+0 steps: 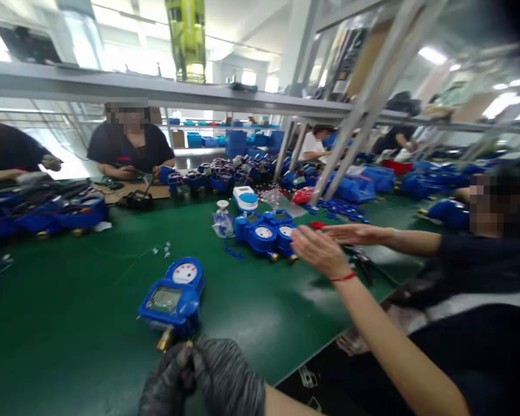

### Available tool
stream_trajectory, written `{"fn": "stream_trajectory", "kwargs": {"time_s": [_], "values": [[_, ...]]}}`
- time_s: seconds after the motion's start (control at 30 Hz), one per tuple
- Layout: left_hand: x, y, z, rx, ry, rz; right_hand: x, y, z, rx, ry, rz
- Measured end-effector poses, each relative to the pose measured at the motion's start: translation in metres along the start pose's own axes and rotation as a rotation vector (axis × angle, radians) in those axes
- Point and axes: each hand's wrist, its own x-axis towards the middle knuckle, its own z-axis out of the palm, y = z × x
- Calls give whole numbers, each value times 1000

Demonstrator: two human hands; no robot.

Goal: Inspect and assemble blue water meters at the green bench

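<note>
My left hand (162, 378) and my right hand (229, 375), both in dark grey gloves, meet at the bottom centre. Their fingertips are pinched together, and whatever lies between them is too small and blurred to name. Just beyond my fingers a blue water meter (173, 297) rests on the green table, with a round white dial at its far end and a display window in front. Its brass fitting (165, 340) points toward my left hand; whether my fingers touch it I cannot tell.
On the right, a co-worker's hands (320, 251) reach over the table (91, 341) beside several blue meters (262, 232). A white-and-blue device (245, 198) and a plastic bag (222, 223) lie behind. Pliers (363, 264) are near the co-worker. A shelf (225, 92) spans above.
</note>
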Motion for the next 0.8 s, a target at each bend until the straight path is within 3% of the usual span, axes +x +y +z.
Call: {"fn": "stream_trajectory", "kwargs": {"time_s": [0.07, 0.17, 0.23, 0.37, 0.43, 0.6, 0.7, 0.8], "values": [[7, -7, -4, -54, -30, -7, -13, 21, 40, -6, -67, 52], [12, -14, -4, -115, -67, -6, -28, 36, 73, 42, -60, 191], [13, -17, -3, -149, -68, -10, -34, 37, 82, 66, 29, 235], [16, -20, -1, -224, -41, -23, -43, 35, 87, 27, 352, 11], [17, -21, -2, -237, -52, -45, -43, 33, 87, 105, 388, 23], [22, -23, -8, -171, -90, -118, -31, 29, 77, 705, -14, 561], [22, -25, -9, -143, -101, -166, -26, 33, 72, 959, -168, 599], [16, -24, -7, -63, -56, -162, -27, 41, 70, 944, -199, 556]]}}
